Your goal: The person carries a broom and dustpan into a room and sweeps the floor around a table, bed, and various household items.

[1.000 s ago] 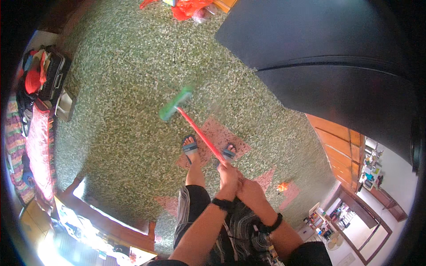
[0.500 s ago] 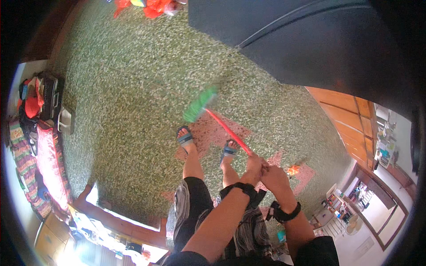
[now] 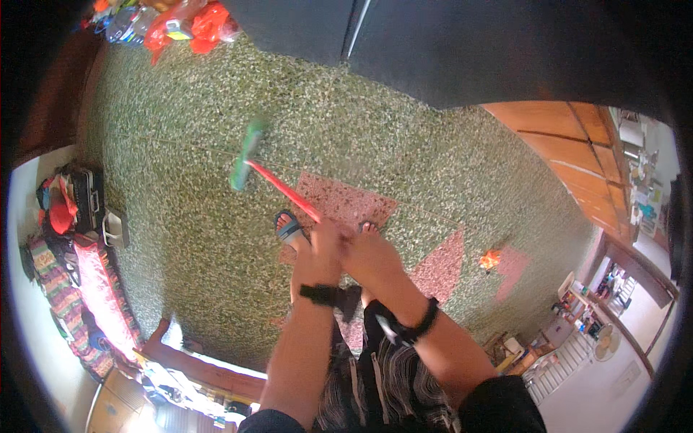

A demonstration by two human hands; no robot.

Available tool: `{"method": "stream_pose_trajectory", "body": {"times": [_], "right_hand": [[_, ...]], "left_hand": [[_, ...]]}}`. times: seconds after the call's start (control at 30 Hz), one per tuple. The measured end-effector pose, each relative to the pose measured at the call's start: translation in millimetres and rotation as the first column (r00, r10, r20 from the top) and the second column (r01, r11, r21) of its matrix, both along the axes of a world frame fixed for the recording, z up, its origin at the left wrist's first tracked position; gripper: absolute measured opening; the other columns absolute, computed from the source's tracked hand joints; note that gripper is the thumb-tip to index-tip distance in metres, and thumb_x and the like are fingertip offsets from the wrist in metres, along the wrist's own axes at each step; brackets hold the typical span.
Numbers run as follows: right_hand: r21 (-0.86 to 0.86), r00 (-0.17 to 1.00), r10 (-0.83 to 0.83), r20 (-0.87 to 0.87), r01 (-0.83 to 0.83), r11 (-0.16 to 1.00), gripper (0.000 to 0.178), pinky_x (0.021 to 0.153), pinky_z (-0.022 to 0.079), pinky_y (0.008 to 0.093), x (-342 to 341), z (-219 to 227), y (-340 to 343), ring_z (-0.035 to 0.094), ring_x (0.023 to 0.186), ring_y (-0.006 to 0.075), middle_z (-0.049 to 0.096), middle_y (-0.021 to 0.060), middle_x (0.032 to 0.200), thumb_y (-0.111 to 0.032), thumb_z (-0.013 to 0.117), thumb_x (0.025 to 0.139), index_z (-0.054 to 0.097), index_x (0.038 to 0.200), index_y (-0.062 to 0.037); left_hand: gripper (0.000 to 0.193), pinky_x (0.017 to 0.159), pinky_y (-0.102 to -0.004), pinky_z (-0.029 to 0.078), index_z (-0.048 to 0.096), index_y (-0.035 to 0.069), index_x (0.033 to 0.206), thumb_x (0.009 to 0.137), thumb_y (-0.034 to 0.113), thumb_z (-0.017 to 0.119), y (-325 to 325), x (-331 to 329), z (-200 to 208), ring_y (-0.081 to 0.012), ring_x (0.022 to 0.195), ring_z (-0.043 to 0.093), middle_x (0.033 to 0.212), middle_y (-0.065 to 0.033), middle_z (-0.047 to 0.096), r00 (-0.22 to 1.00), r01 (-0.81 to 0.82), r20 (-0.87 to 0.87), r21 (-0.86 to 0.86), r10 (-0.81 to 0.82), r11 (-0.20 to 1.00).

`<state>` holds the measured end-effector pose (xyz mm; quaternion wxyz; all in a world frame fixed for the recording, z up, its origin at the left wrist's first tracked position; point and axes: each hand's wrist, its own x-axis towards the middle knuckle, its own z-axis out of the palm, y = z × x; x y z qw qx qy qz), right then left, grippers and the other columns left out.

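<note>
A broom with a red handle (image 3: 287, 193) and a green head (image 3: 247, 155) reaches away from me to the left over the speckled floor. My left hand (image 3: 319, 252) is wrapped round the handle. Right beside it, my right hand (image 3: 367, 256) is closed on the handle too, its fingers partly hidden. The broom head is blurred by motion, and I cannot tell whether its bristles touch the floor. Below the handle shows my left foot in a dark sandal (image 3: 288, 229); the right foot is mostly covered by my hand.
A small orange item (image 3: 490, 260) lies on the floor to the right. Red plastic bags (image 3: 209, 25) and bottles stand at the far left. A large dark cabinet (image 3: 404, 50) and wooden doors (image 3: 559, 141) border the far right; bags and a case (image 3: 88, 198) line the left wall.
The broom head has swung left across the floor, and both hands have moved left with the handle. The view has shifted too, bringing more of the red bags and bottles into sight.
</note>
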<state>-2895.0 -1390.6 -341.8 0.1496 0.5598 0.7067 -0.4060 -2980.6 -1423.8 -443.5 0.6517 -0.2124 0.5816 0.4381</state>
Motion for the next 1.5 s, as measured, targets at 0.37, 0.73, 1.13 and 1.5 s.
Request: {"method": "stream_pose_trajectory", "body": {"times": [0.37,0.73,1.13,1.5], "right_hand": [[0.011,0.99,-0.09,0.108,0.089,0.996,0.024,0.058,0.052,0.0448,92,-52,-54,0.064,0.069,0.0335,0.064,0.016,0.074,-0.025,0.049,0.084,0.063,0.088,-0.0049],[-0.208,0.934,-0.27,0.234,0.319,0.925,0.036,0.063,0.047,0.0533,129,89,-94,0.058,0.07,0.0469,0.06,0.027,0.075,-0.033,0.046,0.087,0.055,0.097,0.0005],[-0.145,0.994,0.082,-0.077,-0.092,0.985,0.019,0.063,0.053,0.0441,23,-21,-32,0.066,0.074,0.0317,0.067,0.0154,0.08,-0.016,0.05,0.083,0.066,0.088,-0.0053],[-0.137,0.923,-0.099,0.372,0.16,0.977,0.03,0.061,0.051,0.0487,281,62,-108,0.063,0.068,0.0397,0.063,0.024,0.077,-0.026,0.047,0.087,0.059,0.086,0.0021]], "left_hand": [[0.011,0.046,-0.0358,0.044,0.05,0.004,0.087,0.082,0.011,0.057,-12,95,-32,-0.0204,0.049,0.052,0.055,-0.0043,0.051,0.8,0.588,-0.111,-0.051,-0.59,0.807],[0.031,0.041,-0.0381,0.037,0.044,0.012,0.075,0.093,0.037,0.044,-118,163,39,-0.0209,0.046,0.044,0.057,-0.0032,0.042,0.617,-0.391,0.631,-0.274,0.47,0.879],[0.023,0.043,-0.0262,0.037,0.039,0.009,0.076,0.095,0.022,0.042,-57,-14,-68,-0.0141,0.051,0.04,0.064,-0.0035,0.043,0.838,-0.377,0.397,-0.078,0.375,0.923],[0.033,0.048,-0.0301,0.034,0.038,0.013,0.073,0.093,0.037,0.046,-100,318,33,-0.0151,0.054,0.038,0.062,-0.0006,0.035,0.792,-0.122,0.567,-0.216,0.227,0.969]]}}
